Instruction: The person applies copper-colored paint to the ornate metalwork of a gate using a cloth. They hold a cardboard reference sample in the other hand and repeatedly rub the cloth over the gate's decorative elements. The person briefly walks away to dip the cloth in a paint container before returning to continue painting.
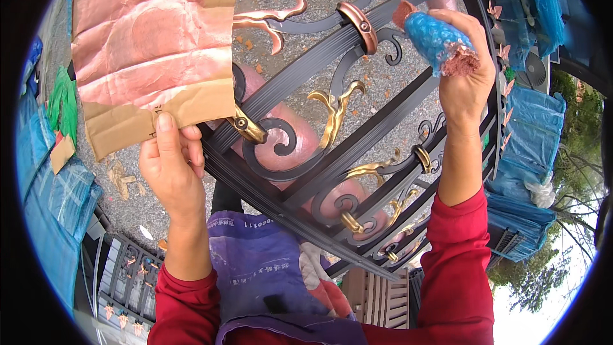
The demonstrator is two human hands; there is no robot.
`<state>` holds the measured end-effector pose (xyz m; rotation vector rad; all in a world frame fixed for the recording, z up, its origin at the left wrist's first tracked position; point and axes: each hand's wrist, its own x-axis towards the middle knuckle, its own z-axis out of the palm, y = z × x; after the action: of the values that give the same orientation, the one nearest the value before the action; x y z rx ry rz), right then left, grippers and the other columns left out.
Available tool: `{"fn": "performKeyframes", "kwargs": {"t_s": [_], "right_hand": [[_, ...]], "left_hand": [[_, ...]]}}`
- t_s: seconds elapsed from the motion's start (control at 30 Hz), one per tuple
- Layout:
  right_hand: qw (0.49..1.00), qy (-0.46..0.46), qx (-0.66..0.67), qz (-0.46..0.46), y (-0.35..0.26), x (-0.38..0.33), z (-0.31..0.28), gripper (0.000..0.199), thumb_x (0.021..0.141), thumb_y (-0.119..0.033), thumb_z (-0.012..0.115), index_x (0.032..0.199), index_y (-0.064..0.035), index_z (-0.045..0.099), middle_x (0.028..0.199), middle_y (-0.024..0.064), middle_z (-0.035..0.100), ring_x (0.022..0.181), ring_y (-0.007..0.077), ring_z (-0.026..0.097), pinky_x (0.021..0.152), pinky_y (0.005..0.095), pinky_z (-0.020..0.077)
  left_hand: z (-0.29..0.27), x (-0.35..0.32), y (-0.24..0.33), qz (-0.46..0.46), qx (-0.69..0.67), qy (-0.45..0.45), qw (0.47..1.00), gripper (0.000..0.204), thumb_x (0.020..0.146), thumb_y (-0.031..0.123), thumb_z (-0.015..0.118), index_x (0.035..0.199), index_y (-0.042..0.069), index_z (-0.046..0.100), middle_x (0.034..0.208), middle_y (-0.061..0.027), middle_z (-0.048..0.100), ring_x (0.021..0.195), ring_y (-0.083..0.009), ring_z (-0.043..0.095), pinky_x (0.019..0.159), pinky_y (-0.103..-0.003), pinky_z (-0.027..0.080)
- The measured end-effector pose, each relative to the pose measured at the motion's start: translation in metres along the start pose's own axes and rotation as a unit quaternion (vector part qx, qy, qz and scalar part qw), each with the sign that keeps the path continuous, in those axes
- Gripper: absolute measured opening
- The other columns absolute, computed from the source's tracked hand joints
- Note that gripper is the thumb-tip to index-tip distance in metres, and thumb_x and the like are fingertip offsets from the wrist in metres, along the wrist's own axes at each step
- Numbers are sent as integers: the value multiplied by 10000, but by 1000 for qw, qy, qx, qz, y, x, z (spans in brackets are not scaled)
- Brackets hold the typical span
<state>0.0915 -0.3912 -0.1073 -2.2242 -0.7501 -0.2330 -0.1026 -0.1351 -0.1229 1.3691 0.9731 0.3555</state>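
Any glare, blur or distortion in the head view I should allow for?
Head view: the sky at lower right is washed out to white; the corners are black; fisheye bending makes the true curves of the metal frame hard to judge; the cardboard, left hand and right hand look reasonably sharp.

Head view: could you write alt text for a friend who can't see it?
A person's left hand holds up a creased cardboard sheet largely coated in pink, while the right hand grips a blue-wrapped bundle with reddish-pink ends. Behind them spreads black ornamental metalwork with gold and copper-coloured scrollwork, over grey ground.
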Motion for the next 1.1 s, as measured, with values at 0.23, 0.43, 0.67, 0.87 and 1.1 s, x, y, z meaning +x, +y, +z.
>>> {"fn": "performKeyframes", "kwargs": {"t_s": [0.23,0.43,0.67,0.87,1.1], "right_hand": [[985,-147,-82,40,-6,-19,4,282,678,5,671,937,-107,676,889,34,654,861,230,539,816,327,418],[991,-39,63,111,-1,-13,-4,338,703,104,591,987,-67,654,945,56,660,878,238,557,814,334,436],[989,-128,-72,-9,2,25,30,328,716,73,530,995,-63,636,894,81,641,866,294,523,826,380,400],[970,-47,144,191,-5,-16,-25,324,759,136,517,1024,-5,640,962,64,652,957,189,584,855,289,449],[925,64,308,215,-49,-39,-4,250,809,132,556,1014,19,644,1070,71,626,980,157,586,871,295,467]], "left_hand": [[-2,2,0,-12,10,-16,1000,424,982,342,478,710,25,552,482,6,449,379,-38,347,357,-183,245],[-1,0,-1,-1,1,-14,1000,420,982,343,477,708,34,552,487,11,454,377,-36,350,352,-183,247],[0,0,0,-3,4,-23,1000,414,979,348,482,717,35,547,486,9,456,370,-41,355,344,-187,250],[-14,2,0,-35,-53,-76,995,305,974,320,500,834,53,550,634,-5,541,425,-35,405,355,-170,278],[8,-34,33,-73,22,-149,986,399,975,302,504,715,16,603,518,-15,512,426,-43,413,403,-184,293]]}}
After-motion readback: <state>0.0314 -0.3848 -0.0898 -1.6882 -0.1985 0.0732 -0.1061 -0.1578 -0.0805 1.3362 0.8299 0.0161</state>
